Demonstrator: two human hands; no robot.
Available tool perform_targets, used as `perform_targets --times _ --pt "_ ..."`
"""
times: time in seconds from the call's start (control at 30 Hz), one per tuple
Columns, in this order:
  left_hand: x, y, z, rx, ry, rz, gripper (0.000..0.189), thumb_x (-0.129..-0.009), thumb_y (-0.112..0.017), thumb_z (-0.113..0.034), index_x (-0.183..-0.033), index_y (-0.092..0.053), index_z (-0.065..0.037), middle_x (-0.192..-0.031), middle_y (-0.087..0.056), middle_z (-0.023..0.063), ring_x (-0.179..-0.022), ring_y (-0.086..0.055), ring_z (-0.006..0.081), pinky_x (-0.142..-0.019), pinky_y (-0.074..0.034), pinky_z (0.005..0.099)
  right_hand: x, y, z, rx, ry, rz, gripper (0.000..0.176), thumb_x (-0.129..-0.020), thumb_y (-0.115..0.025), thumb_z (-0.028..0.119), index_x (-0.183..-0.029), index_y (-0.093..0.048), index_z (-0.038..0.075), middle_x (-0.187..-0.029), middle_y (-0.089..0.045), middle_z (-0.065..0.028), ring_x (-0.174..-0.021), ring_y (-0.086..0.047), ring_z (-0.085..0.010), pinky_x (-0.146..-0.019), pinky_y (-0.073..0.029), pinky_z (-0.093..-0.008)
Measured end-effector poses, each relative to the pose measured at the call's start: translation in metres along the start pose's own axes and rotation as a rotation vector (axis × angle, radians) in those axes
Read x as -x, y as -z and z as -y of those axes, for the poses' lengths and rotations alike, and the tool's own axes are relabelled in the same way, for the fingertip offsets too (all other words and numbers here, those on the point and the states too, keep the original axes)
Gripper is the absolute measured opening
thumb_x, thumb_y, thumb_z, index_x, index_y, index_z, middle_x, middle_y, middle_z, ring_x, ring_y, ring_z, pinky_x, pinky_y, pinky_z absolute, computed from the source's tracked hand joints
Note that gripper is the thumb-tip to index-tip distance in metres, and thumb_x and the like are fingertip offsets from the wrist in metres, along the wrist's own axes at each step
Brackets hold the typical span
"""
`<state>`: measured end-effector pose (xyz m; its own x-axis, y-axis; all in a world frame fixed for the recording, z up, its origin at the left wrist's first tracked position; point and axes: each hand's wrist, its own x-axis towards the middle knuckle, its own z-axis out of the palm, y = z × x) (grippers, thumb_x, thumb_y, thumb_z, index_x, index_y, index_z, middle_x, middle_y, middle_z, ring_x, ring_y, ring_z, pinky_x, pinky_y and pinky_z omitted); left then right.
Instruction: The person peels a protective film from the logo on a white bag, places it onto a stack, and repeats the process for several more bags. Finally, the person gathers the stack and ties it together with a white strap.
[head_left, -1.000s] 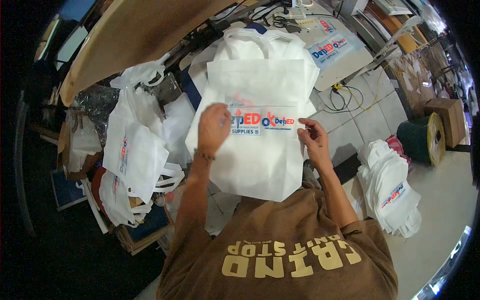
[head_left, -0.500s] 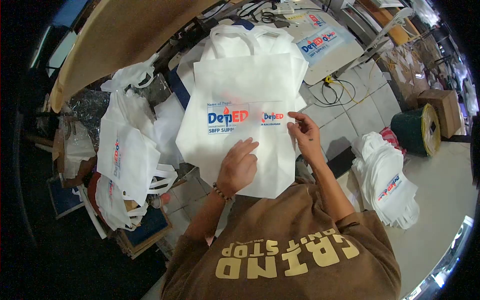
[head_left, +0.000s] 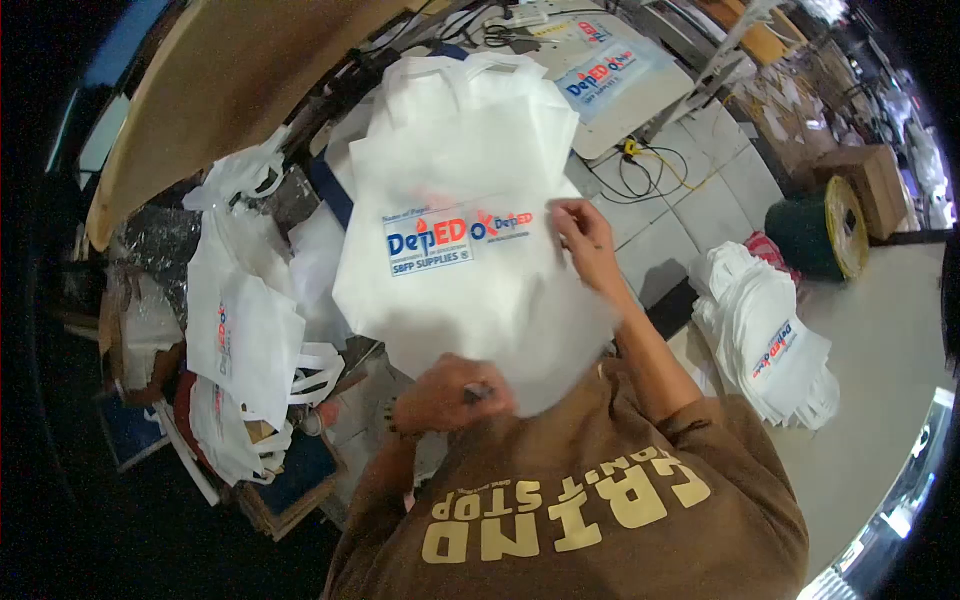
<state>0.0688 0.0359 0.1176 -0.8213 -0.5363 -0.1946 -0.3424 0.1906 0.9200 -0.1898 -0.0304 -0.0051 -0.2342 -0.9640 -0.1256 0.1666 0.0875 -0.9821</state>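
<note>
At the right edge of a white bag (head_left: 430,300), level with its print, the wearer's right hand (head_left: 588,240) pinches the material between thumb and fingers. By the bag's lower edge, the left hand (head_left: 455,392) is curled, though blur makes it impossible to tell whether its fingers close on the fabric. The bag lies face up in front of the person, on top of a pile of white bags (head_left: 440,95), with loop handles showing beyond its far edge. Red and blue lettering crosses its middle (DepED and SBFP SUPPLIES can be read), and its lower right corner is smeared by motion. Below it is the wearer's brown shirt (head_left: 640,540), with large pale-yellow letters. To the left, more printed white bags (head_left: 245,330) sit in a slumped heap. To the right, a folded bundle of white bags (head_left: 735,300) rests on a pale surface (head_left: 880,350), near a dark green spool (head_left: 800,235) and a cardboard box (head_left: 860,170). Farther off, black-handled scissors (head_left: 500,37) lie near a printed sheet (head_left: 630,70), and a cable with a yellow plug (head_left: 630,148) trails over floor tiles (head_left: 705,200).
</note>
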Motion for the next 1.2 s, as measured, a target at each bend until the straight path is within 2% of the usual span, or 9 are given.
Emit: perform_targets --times 0.13,0.23,0.4,0.57,0.7,0.87,0.97,1.07,1.2 --pt "0.015 0.034 -0.013 0.265 0.023 0.064 0.009 -0.076 -0.073 -0.008 -0.084 -0.070 -0.004 -0.082 -0.073 0.0077 -0.078 -0.072 0.0186 -0.072 -0.056 0.0324 -0.024 -0.013 0.017 0.232 0.234 0.122 0.037 -0.091 -0.064 0.011 -0.125 -0.061 -0.001 -0.119 -0.067 -0.0149 -0.090 -0.064 -0.0187 -0.079 -0.052 -0.0317" --pt "0.019 0.047 -0.028 0.042 0.198 -0.111 0.009 -0.071 -0.073 -0.006 -0.080 -0.072 -0.003 -0.079 -0.072 0.0077 -0.073 -0.069 0.0173 -0.070 -0.055 0.0313 -0.019 -0.008 0.030 0.224 0.384 0.049 0.040 -0.092 -0.064 0.010 -0.132 -0.058 0.005 -0.126 -0.066 -0.0149 -0.101 -0.065 -0.0226 -0.082 -0.052 -0.0320" --pt "0.028 0.042 -0.020 0.155 0.368 -0.058 0.011 -0.068 -0.065 -0.005 -0.071 -0.055 0.000 -0.066 -0.062 0.0084 -0.061 -0.061 0.0174 -0.058 -0.049 0.0309 0.053 0.115 0.077 0.167 0.336 -0.366 0.036 -0.093 -0.059 0.003 -0.130 -0.060 0.003 -0.125 -0.066 -0.0140 -0.109 -0.063 -0.0221 -0.093 -0.050 -0.0351" --pt "0.024 0.040 -0.015 0.067 0.674 0.193 0.005 -0.076 -0.062 0.004 -0.080 -0.060 0.001 -0.081 -0.068 0.0086 -0.074 -0.061 0.0147 -0.071 -0.049 0.0286 0.141 0.275 0.043 0.259 0.333 -0.933 0.039 -0.097 -0.055 0.007 -0.135 -0.056 -0.002 -0.134 -0.061 -0.0132 -0.126 -0.054 -0.0199 -0.109 -0.038 -0.0340" --pt "0.059 0.034 0.028 -0.037 0.872 0.235 0.005 -0.082 -0.065 0.003 -0.084 -0.062 0.000 -0.085 -0.068 0.0076 -0.078 -0.062 0.0157 -0.077 -0.051 0.0311 0.216 0.397 -0.024 0.151 0.493 -1.361 0.064 -0.085 -0.073 0.001 -0.142 -0.044 -0.002 -0.139 -0.052 -0.0145 -0.128 -0.048 -0.0213 -0.110 -0.037 -0.0322" --pt "0.078 0.017 0.061 -0.112 1.039 0.511 0.010 -0.090 -0.061 -0.001 -0.097 -0.066 0.004 -0.098 -0.071 0.0121 -0.089 -0.065 0.0186 -0.078 -0.052 0.0351 0.274 0.476 -0.103 -0.071 0.344 -1.598 0.081 -0.081 -0.074 -0.004 -0.150 -0.032 0.007 -0.129 -0.055 -0.0166 -0.102 -0.059 -0.0182 -0.090 -0.049 -0.0303" --pt "0.081 -0.022 0.084 -0.096 1.066 0.316 0.012 -0.090 -0.062 -0.003 -0.098 -0.067 0.003 -0.099 -0.071 0.0121 -0.089 -0.065 0.0185 -0.078 -0.053 0.0342 0.279 0.526 -0.200 -0.176 0.095 -1.781 0.082 -0.081 -0.075 -0.002 -0.150 -0.031 0.006 -0.123 -0.058 -0.0184 -0.102 -0.059 -0.0211 -0.089 -0.049 -0.0301" --pt "0.089 -0.057 0.114 -0.107 1.031 0.080 0.014 -0.090 -0.062 -0.006 -0.100 -0.068 0.002 -0.100 -0.071 0.0120 -0.090 -0.066 0.0183 -0.078 -0.053 0.0334 0.272 0.520 -0.229 0.273 -0.387 -1.930 0.085 -0.073 -0.081 0.006 -0.145 -0.037 -0.003 -0.141 -0.049 -0.0227 -0.129 -0.051 -0.0350 -0.108 -0.040 -0.0405" --pt "0.093 -0.095 0.141 -0.058 0.975 -0.147 0.017 -0.090 -0.063 -0.009 -0.102 -0.069 0.001 -0.102 -0.072 0.0120 -0.090 -0.067 0.0181 -0.078 -0.053 0.0322 0.269 0.520 -0.245 0.274 -0.440 -1.889 0.088 -0.071 -0.084 0.013 -0.144 -0.039 -0.003 -0.142 -0.048 -0.0233 -0.134 -0.045 -0.0372 -0.114 -0.033 -0.0416"
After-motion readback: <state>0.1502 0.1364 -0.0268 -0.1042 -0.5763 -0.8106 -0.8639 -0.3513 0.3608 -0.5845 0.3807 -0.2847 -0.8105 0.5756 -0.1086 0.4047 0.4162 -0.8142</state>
